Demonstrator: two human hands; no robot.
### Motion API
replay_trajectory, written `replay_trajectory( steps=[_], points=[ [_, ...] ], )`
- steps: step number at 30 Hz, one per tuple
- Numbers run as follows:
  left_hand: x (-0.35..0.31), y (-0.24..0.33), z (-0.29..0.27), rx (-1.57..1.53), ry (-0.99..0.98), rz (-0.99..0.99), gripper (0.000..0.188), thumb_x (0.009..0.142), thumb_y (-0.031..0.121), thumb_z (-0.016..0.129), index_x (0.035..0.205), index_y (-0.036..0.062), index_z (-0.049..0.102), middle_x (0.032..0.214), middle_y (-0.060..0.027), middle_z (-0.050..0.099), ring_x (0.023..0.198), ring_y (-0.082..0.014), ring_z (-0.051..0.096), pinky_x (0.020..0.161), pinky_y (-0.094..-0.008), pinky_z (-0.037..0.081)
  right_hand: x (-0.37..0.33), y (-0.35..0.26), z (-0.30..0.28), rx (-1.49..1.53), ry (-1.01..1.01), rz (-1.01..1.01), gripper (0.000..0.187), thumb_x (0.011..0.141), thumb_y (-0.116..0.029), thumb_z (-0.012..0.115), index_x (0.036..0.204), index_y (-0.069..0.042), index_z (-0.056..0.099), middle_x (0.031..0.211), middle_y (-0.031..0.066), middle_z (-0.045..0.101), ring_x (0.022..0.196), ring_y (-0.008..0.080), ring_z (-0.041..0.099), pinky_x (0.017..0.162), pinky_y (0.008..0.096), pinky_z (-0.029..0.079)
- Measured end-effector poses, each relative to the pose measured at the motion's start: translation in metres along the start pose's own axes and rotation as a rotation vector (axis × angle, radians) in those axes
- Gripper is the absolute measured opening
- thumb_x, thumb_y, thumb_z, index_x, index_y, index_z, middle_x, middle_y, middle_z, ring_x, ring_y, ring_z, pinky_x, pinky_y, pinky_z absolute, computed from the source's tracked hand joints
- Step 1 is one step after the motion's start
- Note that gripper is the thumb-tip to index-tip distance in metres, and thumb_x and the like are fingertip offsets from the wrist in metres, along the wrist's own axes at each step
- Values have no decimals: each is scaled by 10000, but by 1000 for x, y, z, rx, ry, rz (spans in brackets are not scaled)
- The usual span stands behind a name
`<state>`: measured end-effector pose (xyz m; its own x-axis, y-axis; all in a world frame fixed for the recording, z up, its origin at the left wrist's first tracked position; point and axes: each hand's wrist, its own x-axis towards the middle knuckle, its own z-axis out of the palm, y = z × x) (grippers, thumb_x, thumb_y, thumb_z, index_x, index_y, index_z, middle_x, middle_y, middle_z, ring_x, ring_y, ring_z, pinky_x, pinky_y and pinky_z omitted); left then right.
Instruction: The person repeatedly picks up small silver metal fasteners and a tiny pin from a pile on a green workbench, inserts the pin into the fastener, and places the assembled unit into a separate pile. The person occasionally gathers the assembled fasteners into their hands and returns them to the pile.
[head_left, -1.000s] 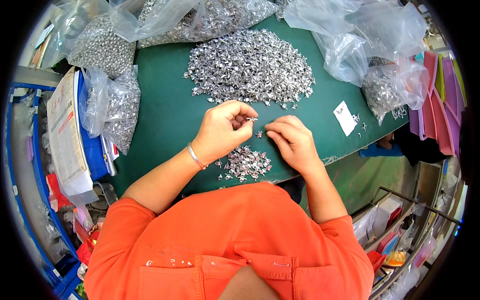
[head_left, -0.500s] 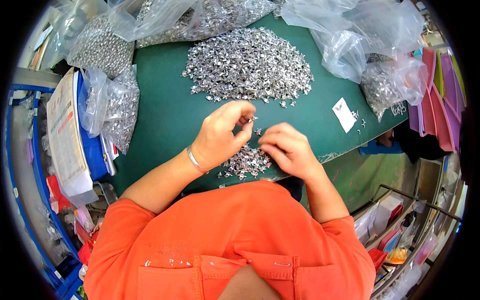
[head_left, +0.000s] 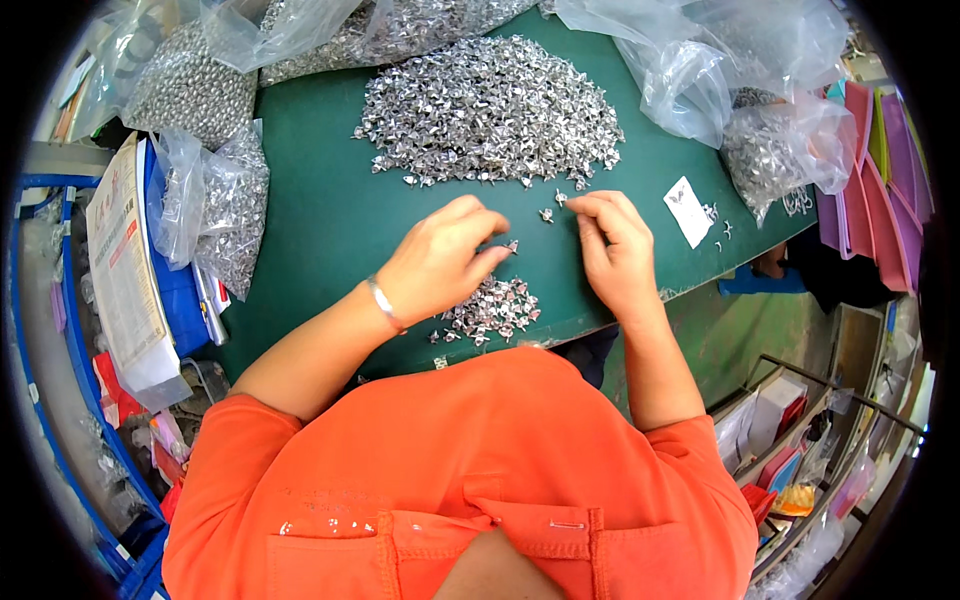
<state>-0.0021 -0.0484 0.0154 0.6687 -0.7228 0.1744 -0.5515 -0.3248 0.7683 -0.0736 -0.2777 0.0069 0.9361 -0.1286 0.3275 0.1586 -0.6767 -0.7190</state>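
Note:
A heap of small silvery three-pointed metal pieces (head_left: pixel 490 110) covers the far middle of the green table. My right hand (head_left: pixel 618 255) is below its near right edge, index finger stretched toward a loose metal piece (head_left: pixel 560 199) and thumb apart from that finger. Another stray piece (head_left: pixel 546 215) lies just nearer. My left hand (head_left: pixel 440 258) hovers over the near table, slightly blurred, with thumb and forefinger parted and nothing visible between them. By its thumb tip is a single piece (head_left: pixel 513 246). A smaller pile of such pieces (head_left: pixel 497 310) sits under that hand, close to my body.
Clear bags of metal parts (head_left: pixel 235 215) line the table's left and far sides. At the right are another filled bag (head_left: pixel 765 150) and a white card (head_left: pixel 687 212). Papers and a blue folder (head_left: pixel 175 290) stand left; pink and purple dividers (head_left: pixel 880 200) are far right.
My right hand has moved away from the small pile, up and right to the big heap's edge. My left thumb and finger have parted from the piece they pinched. The view has shifted slightly.

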Motion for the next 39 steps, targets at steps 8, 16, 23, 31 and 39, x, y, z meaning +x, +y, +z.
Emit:
replay_trajectory(
  steps=[8,16,23,31,39],
  points=[
    [11,-6,16,89,58,131,197,740,20,790,877,44,650,884,-88,610,850,-309,624,745,-396,519,-1,-3,21,-126,-7,-162,118,804,-29,743,901,-48,679,916,92,620,887,304,604,777,411,498],
    [-4,-7,-10,-73,57,-132,103,816,39,759,904,22,708,906,-97,657,835,-270,651,752,-358,528,-6,-6,-1,46,0,16,108,850,3,714,953,-6,683,938,136,662,857,318,663,748,375,545],
    [-10,-6,-2,94,-19,15,223,805,69,772,1012,47,690,978,-113,614,939,-325,615,827,-404,497,-17,-8,25,-97,-65,-292,141,809,-33,737,936,-52,678,931,77,623,843,302,609,736,405,499],
    [-11,-6,-1,82,-4,-2,212,813,65,762,1011,43,689,985,-112,612,933,-317,612,821,-404,496,8,-4,19,-175,120,-187,160,825,-6,713,983,-19,688,947,127,655,912,345,617,791,410,526],
    [-13,-5,-1,95,4,0,239,825,54,741,1056,44,682,992,-113,605,931,-316,607,819,-399,490,-1,-12,7,315,-378,-252,225,784,28,718,1001,-34,719,1021,116,686,986,313,654,840,396,538]
  ],
)
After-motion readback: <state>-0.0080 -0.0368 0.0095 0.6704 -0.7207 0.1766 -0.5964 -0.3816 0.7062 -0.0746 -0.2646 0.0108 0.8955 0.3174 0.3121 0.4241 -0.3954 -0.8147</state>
